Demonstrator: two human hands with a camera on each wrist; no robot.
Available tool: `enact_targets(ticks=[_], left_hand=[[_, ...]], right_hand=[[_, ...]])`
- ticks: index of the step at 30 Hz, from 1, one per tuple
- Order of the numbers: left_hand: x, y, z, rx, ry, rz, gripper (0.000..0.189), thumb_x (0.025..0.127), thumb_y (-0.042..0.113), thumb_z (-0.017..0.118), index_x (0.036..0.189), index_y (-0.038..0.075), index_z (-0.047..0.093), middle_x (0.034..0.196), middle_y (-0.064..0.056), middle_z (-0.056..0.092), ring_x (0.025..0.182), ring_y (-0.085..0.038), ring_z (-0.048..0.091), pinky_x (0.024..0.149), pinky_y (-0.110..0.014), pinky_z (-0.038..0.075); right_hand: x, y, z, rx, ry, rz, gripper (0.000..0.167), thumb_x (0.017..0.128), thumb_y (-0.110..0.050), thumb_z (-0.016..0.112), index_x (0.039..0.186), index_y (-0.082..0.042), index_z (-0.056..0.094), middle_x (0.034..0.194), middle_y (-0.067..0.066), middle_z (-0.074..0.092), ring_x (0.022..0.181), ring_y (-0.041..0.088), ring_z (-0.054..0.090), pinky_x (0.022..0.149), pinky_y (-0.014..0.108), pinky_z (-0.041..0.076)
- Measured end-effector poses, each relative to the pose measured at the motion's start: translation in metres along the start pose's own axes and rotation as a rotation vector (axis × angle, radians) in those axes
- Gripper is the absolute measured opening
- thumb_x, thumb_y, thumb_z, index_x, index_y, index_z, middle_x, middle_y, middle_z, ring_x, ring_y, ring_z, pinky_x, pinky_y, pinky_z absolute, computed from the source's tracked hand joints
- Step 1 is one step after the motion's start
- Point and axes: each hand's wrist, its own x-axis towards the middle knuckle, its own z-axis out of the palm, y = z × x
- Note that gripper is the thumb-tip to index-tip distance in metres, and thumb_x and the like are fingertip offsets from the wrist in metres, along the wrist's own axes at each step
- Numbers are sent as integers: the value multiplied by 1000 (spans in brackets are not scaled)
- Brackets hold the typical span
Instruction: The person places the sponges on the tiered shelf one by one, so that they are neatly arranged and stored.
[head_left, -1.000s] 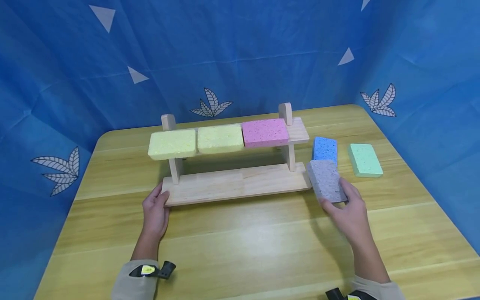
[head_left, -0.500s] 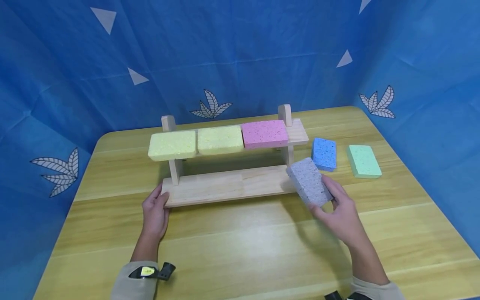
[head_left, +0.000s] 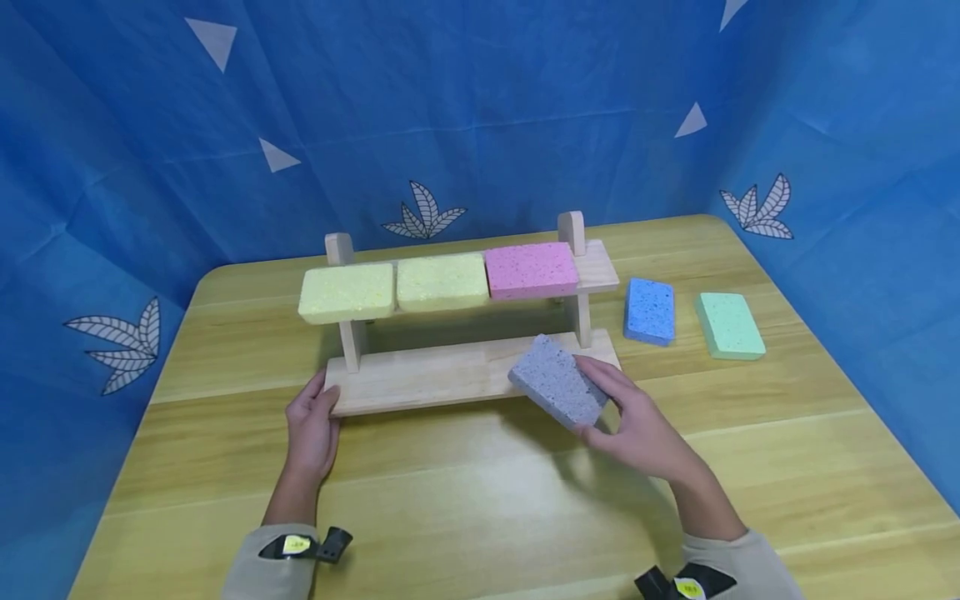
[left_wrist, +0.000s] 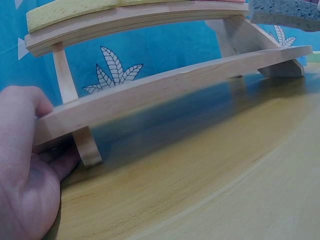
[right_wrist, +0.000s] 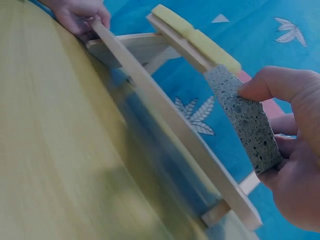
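Note:
A two-tier wooden shelf (head_left: 427,377) stands on the table. My left hand (head_left: 310,429) grips the left end of its lower board, thumb on top and fingers underneath in the left wrist view. My right hand (head_left: 637,425) holds a grey speckled sponge (head_left: 558,382) by its edges, tilted, in front of the lower board's right half. In the right wrist view the thumb presses one face of the grey sponge (right_wrist: 245,117). Two yellow sponges (head_left: 347,292) and a pink sponge (head_left: 532,270) lie in a row along the upper board.
To the right of the shelf, a blue sponge (head_left: 649,311) and a light green sponge (head_left: 730,325) lie on the wooden table (head_left: 465,508). A blue patterned cloth (head_left: 480,100) hangs behind the table and along its sides.
My right hand has carried the grey sponge leftward from beside the blue sponge to the shelf's lower board, turning it on the way. The left hand keeps its grip on the shelf.

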Motion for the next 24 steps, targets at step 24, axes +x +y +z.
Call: enact_targets(ticks=[24], left_hand=[[0, 0, 0, 2, 10, 6, 49, 97, -1, 37, 144, -7, 26, 153, -18, 24, 141, -23, 22, 114, -31, 26]], right_hand=[[73, -21, 35, -113, -388, -159, 78, 76, -14, 69, 145, -3, 34, 148, 14, 35, 132, 26, 38, 107, 44, 39]])
